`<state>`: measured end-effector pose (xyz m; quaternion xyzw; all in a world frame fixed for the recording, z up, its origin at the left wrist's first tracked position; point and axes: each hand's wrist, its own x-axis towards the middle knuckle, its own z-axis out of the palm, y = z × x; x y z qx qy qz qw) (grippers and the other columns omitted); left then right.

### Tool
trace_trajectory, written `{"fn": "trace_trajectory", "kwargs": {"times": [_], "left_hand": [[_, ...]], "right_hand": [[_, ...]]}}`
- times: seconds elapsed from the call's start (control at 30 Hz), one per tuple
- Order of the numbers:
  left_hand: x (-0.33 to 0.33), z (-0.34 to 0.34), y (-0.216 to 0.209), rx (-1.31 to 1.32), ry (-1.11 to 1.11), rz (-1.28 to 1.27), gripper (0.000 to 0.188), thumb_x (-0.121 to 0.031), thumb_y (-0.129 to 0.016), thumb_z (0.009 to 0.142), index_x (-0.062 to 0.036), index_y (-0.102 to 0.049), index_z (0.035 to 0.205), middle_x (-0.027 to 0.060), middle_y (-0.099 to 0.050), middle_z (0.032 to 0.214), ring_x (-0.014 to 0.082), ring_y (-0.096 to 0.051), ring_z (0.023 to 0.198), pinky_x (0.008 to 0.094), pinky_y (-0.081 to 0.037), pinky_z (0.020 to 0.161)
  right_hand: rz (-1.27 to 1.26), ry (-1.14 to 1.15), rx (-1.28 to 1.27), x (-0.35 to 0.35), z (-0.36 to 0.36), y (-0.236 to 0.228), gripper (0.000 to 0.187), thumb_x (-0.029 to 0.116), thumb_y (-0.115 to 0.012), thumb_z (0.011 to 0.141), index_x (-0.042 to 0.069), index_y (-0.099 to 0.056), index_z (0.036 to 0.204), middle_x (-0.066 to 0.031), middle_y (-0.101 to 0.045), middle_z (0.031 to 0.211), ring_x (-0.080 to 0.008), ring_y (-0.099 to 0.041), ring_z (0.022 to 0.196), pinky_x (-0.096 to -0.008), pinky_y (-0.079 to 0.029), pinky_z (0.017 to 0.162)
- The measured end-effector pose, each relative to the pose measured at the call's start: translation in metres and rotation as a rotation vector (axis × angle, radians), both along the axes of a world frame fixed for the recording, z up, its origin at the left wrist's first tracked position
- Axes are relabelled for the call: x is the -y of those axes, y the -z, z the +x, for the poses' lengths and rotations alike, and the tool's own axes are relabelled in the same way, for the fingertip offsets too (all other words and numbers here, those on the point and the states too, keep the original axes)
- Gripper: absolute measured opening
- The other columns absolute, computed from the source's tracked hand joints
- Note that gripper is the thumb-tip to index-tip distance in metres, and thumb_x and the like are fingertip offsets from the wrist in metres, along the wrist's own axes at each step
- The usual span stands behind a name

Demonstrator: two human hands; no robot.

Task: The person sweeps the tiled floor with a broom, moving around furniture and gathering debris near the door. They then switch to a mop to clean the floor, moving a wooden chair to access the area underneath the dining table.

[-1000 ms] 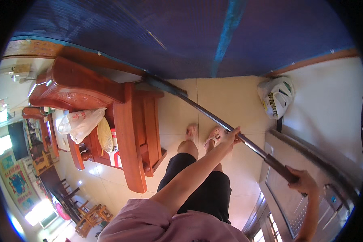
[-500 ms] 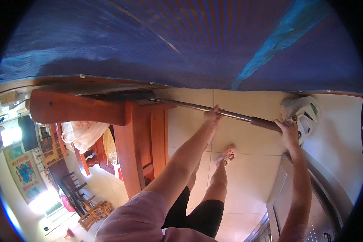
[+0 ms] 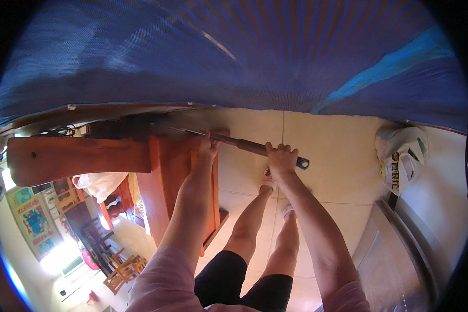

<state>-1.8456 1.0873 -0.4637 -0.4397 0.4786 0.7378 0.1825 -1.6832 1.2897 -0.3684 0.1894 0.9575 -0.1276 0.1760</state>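
Note:
A long pole (image 3: pixel 239 143) with a metal shaft, a dark brown grip and a hole at its end slants across the picture. My right hand (image 3: pixel 282 158) is wrapped round the grip near that end. Farther along the shaft, my left hand (image 3: pixel 209 145) is closed round it, beside the corner of the reddish wooden bench (image 3: pixel 164 182). The pole's far end runs left into the dark gap between the bench back and the blue striped cloth (image 3: pixel 255 67), where blur and shadow hide what it carries.
A white plastic bag (image 3: pixel 400 156) sits on the tiled floor (image 3: pixel 333 156) by the wall at right. Nearer stands a grey metal-faced cabinet or door (image 3: pixel 385 260). Another bag (image 3: pixel 101 184) and a straw fan rest on the bench. Small wooden chairs (image 3: pixel 125 273) stand at lower left.
Both hands and the pole have moved left, pushing the pole deeper into the gap. My right hand has come closer to the left one, and my feet have shifted.

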Motion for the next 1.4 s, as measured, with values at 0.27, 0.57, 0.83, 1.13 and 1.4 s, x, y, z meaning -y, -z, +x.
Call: {"fn": "trace_trajectory", "kwargs": {"times": [0.27, 0.57, 0.83, 1.13, 1.4], "left_hand": [[-0.024, 0.041, 0.009, -0.207, 0.24, 0.457, 0.011, -0.012, -0.047, 0.084, -0.0027, -0.046, 0.088, 0.013, -0.054, 0.083, 0.0246, -0.054, 0.08, 0.0387, -0.047, 0.077], [-0.208, 0.27, -0.113, 0.088, 0.351, 0.632, 0.011, -0.011, -0.055, 0.079, -0.0035, -0.046, 0.08, 0.0126, -0.055, 0.08, 0.0247, -0.057, 0.079, 0.0344, -0.051, 0.069], [-0.311, 0.388, -0.245, 0.502, 0.416, 0.734, 0.022, -0.006, -0.055, 0.078, -0.0033, -0.038, 0.092, 0.0119, -0.053, 0.079, 0.0264, -0.058, 0.079, 0.0401, -0.05, 0.072], [-0.237, 0.368, -0.264, 0.372, 0.494, 0.552, 0.034, 0.001, -0.056, 0.075, -0.0034, -0.033, 0.099, 0.013, -0.051, 0.085, 0.0307, -0.057, 0.081, 0.0447, -0.049, 0.074], [-0.168, 0.327, -0.219, 0.439, 0.628, 0.399, 0.012, -0.012, -0.045, 0.084, -0.0006, -0.047, 0.089, 0.012, -0.054, 0.086, 0.0245, -0.056, 0.085, 0.0348, -0.05, 0.076]], "right_hand": [[0.118, -0.078, -0.058, -0.044, 0.037, -0.058, 0.034, 0.019, -0.048, 0.072, 0.016, -0.049, 0.106, -0.0087, -0.054, 0.079, -0.0216, -0.052, 0.077, -0.0367, -0.037, 0.065], [0.347, -0.03, 0.116, -0.172, 0.242, -0.24, 0.045, 0.004, -0.047, 0.072, 0.023, -0.049, 0.112, -0.0098, -0.05, 0.079, -0.0265, -0.049, 0.078, -0.0401, -0.037, 0.072], [0.42, 0.179, 0.404, -0.191, 0.351, -0.403, 0.051, -0.001, -0.053, 0.068, 0.011, -0.045, 0.117, -0.0124, -0.051, 0.085, -0.0287, -0.049, 0.087, -0.0415, -0.036, 0.077], [0.137, 0.254, 0.29, -0.156, 0.356, -0.399, 0.047, -0.002, -0.054, 0.064, 0.008, -0.05, 0.11, -0.0105, -0.05, 0.081, -0.0275, -0.048, 0.078, -0.0394, -0.036, 0.065], [0.124, 0.294, 0.374, -0.102, 0.313, -0.349, 0.045, -0.001, -0.05, 0.066, 0.014, -0.049, 0.108, -0.009, -0.053, 0.074, -0.0232, -0.052, 0.073, -0.0356, -0.037, 0.062]]}}
